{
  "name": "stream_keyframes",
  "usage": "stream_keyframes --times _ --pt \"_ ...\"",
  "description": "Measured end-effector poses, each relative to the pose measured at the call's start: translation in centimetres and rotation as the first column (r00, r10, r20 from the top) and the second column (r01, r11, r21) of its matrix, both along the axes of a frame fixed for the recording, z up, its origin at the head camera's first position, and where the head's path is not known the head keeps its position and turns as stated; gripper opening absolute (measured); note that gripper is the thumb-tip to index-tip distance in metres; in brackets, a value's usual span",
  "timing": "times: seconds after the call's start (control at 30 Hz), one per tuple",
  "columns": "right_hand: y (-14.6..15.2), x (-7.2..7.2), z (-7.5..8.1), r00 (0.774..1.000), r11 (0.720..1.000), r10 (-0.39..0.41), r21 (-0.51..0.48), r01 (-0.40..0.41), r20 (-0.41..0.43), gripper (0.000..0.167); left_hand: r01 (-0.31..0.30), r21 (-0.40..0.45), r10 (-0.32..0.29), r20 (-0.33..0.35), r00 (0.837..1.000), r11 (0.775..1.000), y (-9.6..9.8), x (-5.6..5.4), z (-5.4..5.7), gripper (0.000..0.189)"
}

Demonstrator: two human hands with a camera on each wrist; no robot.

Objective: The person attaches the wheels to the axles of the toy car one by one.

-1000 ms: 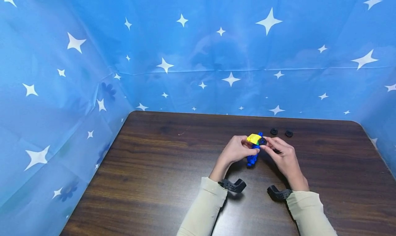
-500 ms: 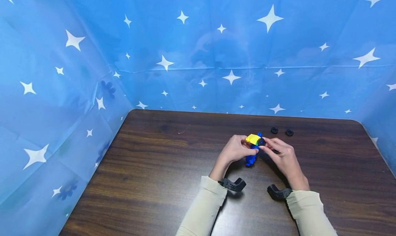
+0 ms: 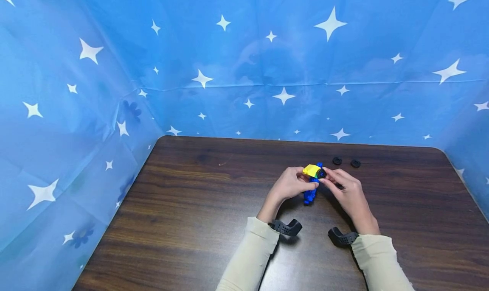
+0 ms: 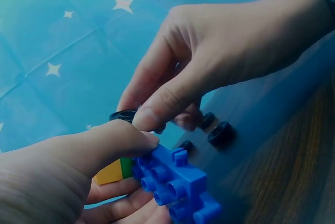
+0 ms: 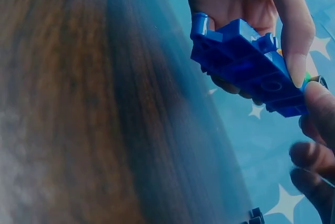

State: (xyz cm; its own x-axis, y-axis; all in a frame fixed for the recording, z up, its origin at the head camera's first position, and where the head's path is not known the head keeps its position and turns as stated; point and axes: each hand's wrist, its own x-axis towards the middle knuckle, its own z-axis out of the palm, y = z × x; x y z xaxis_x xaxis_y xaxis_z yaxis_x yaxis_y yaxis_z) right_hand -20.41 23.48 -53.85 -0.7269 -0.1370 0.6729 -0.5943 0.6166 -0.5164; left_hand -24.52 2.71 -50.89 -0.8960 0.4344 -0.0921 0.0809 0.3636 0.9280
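Here, the left hand held the blue block over the brown table, its thumb and fingers curled round it. A yellow block stuck out to the left of the blue block's far end. The right hand pinched a black wheel at that end. Two loose wheels lay past the blue block.

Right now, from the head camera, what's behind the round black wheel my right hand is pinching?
Beyond the wheel, blue plastic shows; a yellow plastic block and green sliver sit beside it. Anything directly behind, including any joint, is covered.
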Motion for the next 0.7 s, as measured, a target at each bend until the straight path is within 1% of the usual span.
stream_keyframes --times 0.13,0.23,0.37,0.5,0.7 --pt "0.0 -0.1 0.1 1.0 1.0 -0.013 0.027 0.013 0.002 0.051 -0.012 -0.007 0.012 0.018 1.0 1.0 -0.1 -0.1 0.2 0.031" --pt "0.1 -0.1 0.0 0.999 1.0 -0.013 0.027 0.012 0.035 0.05 -0.025 -0.008 0.025 0.03 0.999 1.0 -0.3 0.0 0.3 0.033" --pt "0.2 -0.2 -0.1 0.997 1.0 -0.015 0.004 0.014 0.082 0.039 -0.028 -0.004 0.028 0.041 0.999 1.0 -0.5 0.1 0.1 0.034" --pt "0.6 -0.2 0.0 0.994 1.0 -0.029 0.003 0.029 0.102 0.025 -0.028 0.023 0.027 0.047 0.999 0.999 -0.7 -0.1 0.0 0.032" --pt "1.5 -0.1 0.2 0.992 0.997 -0.073 0.023 0.071 0.103 0.019 -0.047 0.063 0.043 0.074 0.996 0.997 -1.0 -0.3 0.0 0.029"
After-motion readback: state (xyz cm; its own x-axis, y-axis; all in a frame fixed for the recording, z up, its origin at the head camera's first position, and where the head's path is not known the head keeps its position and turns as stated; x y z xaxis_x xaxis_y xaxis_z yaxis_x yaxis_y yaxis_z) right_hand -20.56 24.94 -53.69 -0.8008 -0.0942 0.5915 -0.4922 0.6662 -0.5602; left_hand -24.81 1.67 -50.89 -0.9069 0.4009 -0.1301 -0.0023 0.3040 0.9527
